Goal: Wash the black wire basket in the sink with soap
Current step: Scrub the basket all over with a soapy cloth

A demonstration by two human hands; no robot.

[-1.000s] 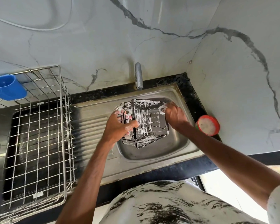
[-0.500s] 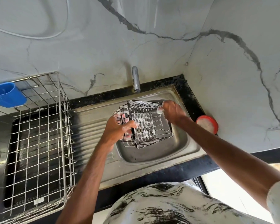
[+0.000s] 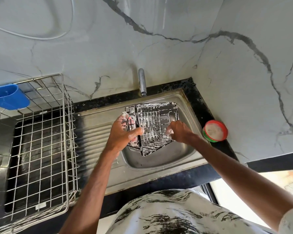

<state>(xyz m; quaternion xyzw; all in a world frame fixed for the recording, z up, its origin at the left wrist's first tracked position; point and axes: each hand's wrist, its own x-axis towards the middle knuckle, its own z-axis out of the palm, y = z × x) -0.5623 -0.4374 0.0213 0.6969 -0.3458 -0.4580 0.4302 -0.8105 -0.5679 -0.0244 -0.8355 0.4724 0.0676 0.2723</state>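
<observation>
White suds coat the black wire basket (image 3: 152, 119), a rectangular one of thin coated wire. It is tipped on edge over the bowl of the stainless steel sink (image 3: 159, 159), with its open side facing up toward the camera and one corner pointing down into the bowl.

The left hand (image 3: 123, 132) grips the basket's left wall. Its thumb is hooked over the rim on the near side, and its foamy fingers are curled round the wires on the far side. That forearm runs up from the lower middle of the view.

The right hand (image 3: 179, 130) reaches in from the right with its knuckles up. Its fingers are bent down and pinch a pale sudsy wad (image 3: 169, 132) against the basket's near right wires. I cannot tell what the wad is.

A chrome tap (image 3: 142, 81) stands just behind the basket. On the black stone bench (image 3: 200, 105) to the right of the sink sits a round red and green tub (image 3: 215, 130) filled with whitish soap. Left of the ribbed drainer stands a silver wire dish rack (image 3: 41, 141), with a blue plastic cup (image 3: 8, 97) hung on its far rim.
</observation>
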